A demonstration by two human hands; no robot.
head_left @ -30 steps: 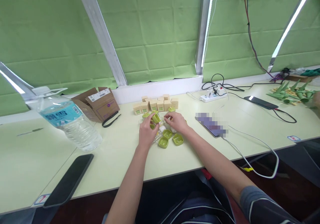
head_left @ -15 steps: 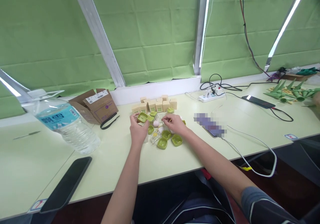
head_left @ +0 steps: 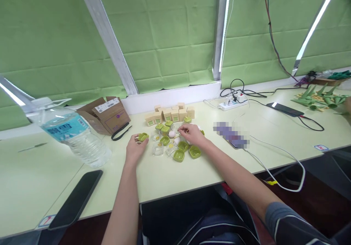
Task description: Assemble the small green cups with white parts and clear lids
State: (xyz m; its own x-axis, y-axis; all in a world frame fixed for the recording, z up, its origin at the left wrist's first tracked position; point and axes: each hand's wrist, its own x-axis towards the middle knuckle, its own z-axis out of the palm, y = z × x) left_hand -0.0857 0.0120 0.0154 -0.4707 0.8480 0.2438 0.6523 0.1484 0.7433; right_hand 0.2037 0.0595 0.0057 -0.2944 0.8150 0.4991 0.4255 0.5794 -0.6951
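Observation:
My left hand (head_left: 135,148) grips a small green square case (head_left: 143,137) just above the pale table (head_left: 153,172), left of a cluster of more green cases (head_left: 178,155). Clear plastic pieces (head_left: 158,149) and a pinkish-white round piece (head_left: 171,133) lie in that cluster. My right hand (head_left: 191,134) rests over the cluster's right side with fingers pinched on something small I cannot make out. Behind the cluster stands a row of tan little boxes (head_left: 167,114).
A large water bottle (head_left: 71,133) lies at left, a dark phone (head_left: 72,198) near the front edge, an open cardboard box (head_left: 108,114) behind. A blurred phone with white cable (head_left: 231,135), a power strip (head_left: 233,104), another phone (head_left: 285,110) and green cones (head_left: 320,99) lie to the right.
My left hand has carried one green case out of the cluster to the left and lower toward the table. My right hand has stayed over the cluster.

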